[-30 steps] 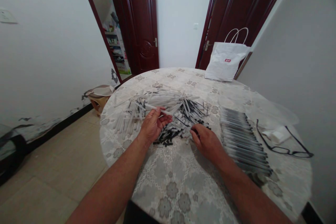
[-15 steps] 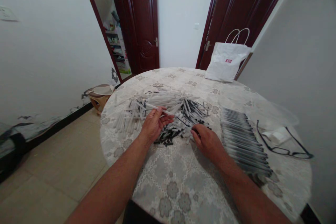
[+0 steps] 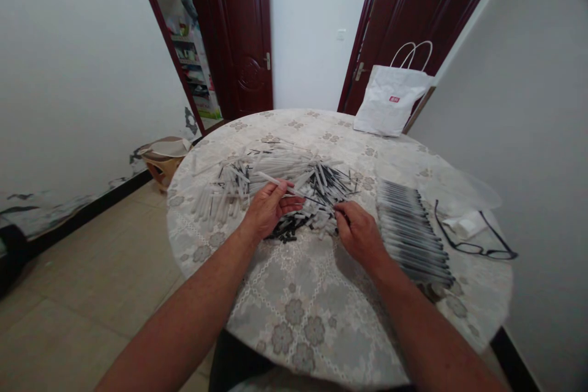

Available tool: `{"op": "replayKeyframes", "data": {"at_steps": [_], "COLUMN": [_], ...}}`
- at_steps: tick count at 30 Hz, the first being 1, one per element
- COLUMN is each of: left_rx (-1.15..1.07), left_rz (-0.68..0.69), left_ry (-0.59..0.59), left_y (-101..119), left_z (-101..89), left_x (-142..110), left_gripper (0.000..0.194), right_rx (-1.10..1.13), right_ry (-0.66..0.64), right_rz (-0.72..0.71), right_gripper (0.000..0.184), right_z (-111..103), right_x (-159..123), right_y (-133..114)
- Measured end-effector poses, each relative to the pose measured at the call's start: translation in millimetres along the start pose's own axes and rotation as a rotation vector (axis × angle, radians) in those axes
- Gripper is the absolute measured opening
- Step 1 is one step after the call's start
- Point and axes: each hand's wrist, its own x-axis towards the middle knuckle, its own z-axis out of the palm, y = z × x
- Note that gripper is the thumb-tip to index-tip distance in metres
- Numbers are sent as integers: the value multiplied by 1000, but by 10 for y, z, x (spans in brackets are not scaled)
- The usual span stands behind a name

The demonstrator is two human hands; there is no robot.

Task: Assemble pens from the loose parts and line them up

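Between thumb and fingers, my left hand (image 3: 269,208) holds a whitish pen barrel (image 3: 267,177), tilted down to the right. A thin dark pen refill (image 3: 313,199) runs from the barrel's right end toward my right hand (image 3: 361,229). My right thumb and forefinger are pinched at the refill's far end, where a small pale tip shows. Below and between the hands lie black caps (image 3: 287,229) and small whitish pen parts (image 3: 324,220). Behind them spreads a pile of pale barrels (image 3: 280,165), with dark refills (image 3: 328,179) on its right.
A row of pens (image 3: 411,229) lies right of my right hand. Beyond it are black-framed glasses (image 3: 468,249), a small white item (image 3: 468,225) and clear plastic (image 3: 473,187). A white paper bag (image 3: 390,101) stands at the back of the round, cloth-covered table (image 3: 294,294).
The view has tipped down and shifted slightly. Both hands keep their hold, with the refill still stretching between the barrel and my right fingers.
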Motion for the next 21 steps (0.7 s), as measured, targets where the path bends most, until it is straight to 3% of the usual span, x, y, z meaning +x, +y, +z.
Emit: {"op": "replayKeyframes", "data": {"at_steps": [4, 7, 11, 14, 16, 18, 21], "left_rx": [50, 42, -103, -250, -333, -396, -443], "left_rz": [-80, -174, -345, -355, -310, -246, -150], "left_ry": [-12, -15, -79, -71, -30, 27, 87], "left_y": [-9, -18, -95, -167, -185, -174, -144], "left_z": [175, 337, 511, 577, 573, 527, 421], "left_x": [-48, -100, -177, -196, -176, -138, -86], "left_gripper": [29, 23, 16, 16, 18, 17, 15], "right_rx": [166, 415, 724, 808, 704, 456, 126], "right_ry": [14, -13, -35, 38, 120, 172, 36], "right_rz": [25, 158, 320, 389, 398, 335, 117], "right_gripper": [23, 26, 27, 32, 34, 29, 17], "right_z": [-9, 12, 46, 20, -27, -83, -136], "right_x": [-10, -41, -63, -38, -5, 29, 54], "right_y": [-38, -39, -17, 10, 38, 75, 123]}}
